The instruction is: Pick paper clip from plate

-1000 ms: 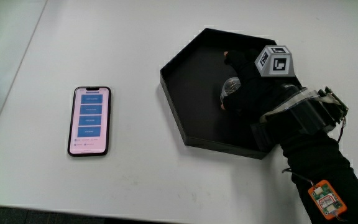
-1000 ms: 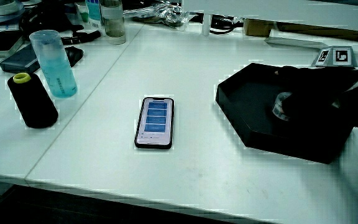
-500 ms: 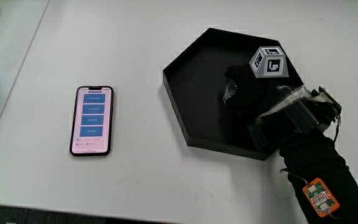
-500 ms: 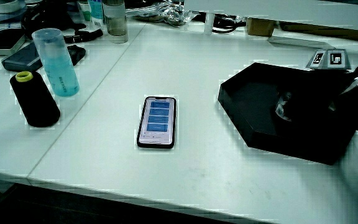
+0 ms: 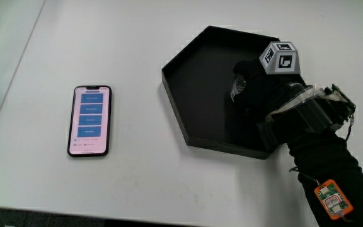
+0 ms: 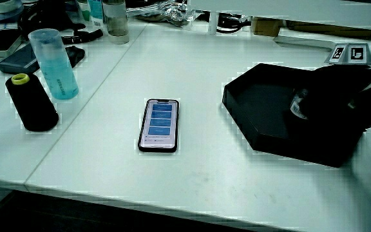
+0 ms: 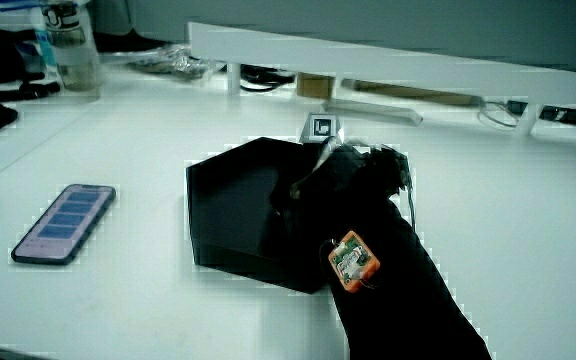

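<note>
A black hexagonal plate [image 5: 197,82] lies on the white table and shows in both side views [image 6: 256,106] [image 7: 233,200]. The gloved hand [image 5: 256,93] reaches into it over the rim nearest the forearm, with the patterned cube [image 5: 281,58] on its back. Its fingers are curled around a small shiny piece, the paper clip [image 5: 237,87], which glints at the fingertips in a side view [image 6: 296,104]. Most of the clip is hidden by the glove. In a side view the hand [image 7: 333,180] covers the clip.
A phone [image 5: 89,120] with a lit screen lies flat beside the plate, a hand's width away. A blue bottle [image 6: 51,64] and a black thread spool [image 6: 31,103] stand past the phone at the table's edge. An orange tag [image 5: 333,199] hangs on the forearm.
The hand, with the shiny piece in its fingers, has drawn back a little inside the plate toward the rim by the wrist. Plate and phone have not moved.
</note>
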`<state>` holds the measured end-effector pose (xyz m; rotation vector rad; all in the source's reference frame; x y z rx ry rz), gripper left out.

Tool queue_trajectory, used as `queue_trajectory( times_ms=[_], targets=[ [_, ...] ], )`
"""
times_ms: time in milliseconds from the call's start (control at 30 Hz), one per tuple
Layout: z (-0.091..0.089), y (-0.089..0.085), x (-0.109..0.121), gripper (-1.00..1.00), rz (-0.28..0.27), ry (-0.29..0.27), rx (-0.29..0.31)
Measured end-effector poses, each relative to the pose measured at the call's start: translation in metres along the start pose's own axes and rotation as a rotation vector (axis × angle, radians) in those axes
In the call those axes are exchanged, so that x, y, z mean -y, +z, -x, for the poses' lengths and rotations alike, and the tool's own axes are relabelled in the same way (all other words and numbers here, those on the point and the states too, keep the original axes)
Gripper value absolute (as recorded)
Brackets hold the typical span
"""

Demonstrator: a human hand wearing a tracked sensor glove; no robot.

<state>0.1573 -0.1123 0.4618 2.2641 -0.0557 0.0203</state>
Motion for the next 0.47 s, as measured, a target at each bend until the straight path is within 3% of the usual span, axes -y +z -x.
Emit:
queue_trajectory(
  times_ms=[167,267,300,333,467],
  targets=[
    [-0.005,0.006,0.002,1.0,-0.022,0.008,-0.003],
    [-0.011,0.01,0.003,1.0,0.014,0.034,-0.038],
    [-0.014,0.011,0.004,1.0,-0.008,0.018,-0.028],
    [-0.016,0.011,0.004,1.0,0.02,0.049,-0.049],
    [-0.029,0.015,0.006,1.0,0.008,0.021,-0.063]
  ],
)
